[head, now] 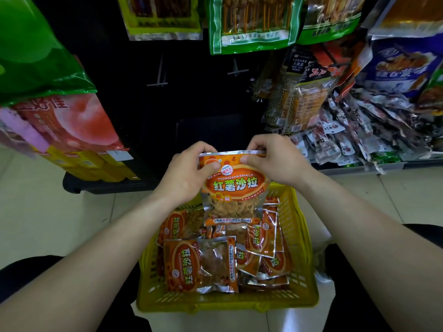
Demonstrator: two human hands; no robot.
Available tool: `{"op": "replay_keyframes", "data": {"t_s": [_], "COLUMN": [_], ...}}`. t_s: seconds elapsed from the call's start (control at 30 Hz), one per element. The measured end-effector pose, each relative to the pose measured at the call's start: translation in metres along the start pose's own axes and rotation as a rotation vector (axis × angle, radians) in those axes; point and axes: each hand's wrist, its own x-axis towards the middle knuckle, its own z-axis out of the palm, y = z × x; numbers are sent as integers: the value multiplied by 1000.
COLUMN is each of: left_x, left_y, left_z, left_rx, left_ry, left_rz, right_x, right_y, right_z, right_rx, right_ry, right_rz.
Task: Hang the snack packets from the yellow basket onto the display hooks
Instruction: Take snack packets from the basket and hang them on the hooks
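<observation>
Gripping an orange sweet-potato crisp packet (233, 188) by its sealed top edge, the left hand (189, 178) and right hand (271, 161) are each pinching one corner. They are holding it upright, long axis vertical, just above the yellow basket (227, 305), where spare packets (201, 264) are lying. Two bare display hooks (159, 76) are jutting from the dark panel ahead and higher, one up-left of the hands, the other almost straight above the packet.

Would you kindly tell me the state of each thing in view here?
held packet: upright above the basket.
left hand: pinches the packet's top left corner.
right hand: pinches its top right edge.
yellow basket: on the floor, holding more packets.
basket packets: lying jumbled.
display hooks: two bare.
</observation>
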Motion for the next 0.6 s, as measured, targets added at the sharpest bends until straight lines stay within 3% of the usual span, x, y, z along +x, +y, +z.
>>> {"op": "replay_keyframes", "data": {"t_s": [0.43, 0.6], "left_x": [1, 1], "left_y": [-3, -6], "left_z": [0, 4], "left_rx": [75, 126], "left_ry": [58, 59], "left_rz": [-6, -16], "right_x": [2, 1], "right_y": [-1, -3], "right_z": [4, 5], "right_rx": [-24, -65], "right_ry": [-17, -152], "right_rz": [-37, -88]}}
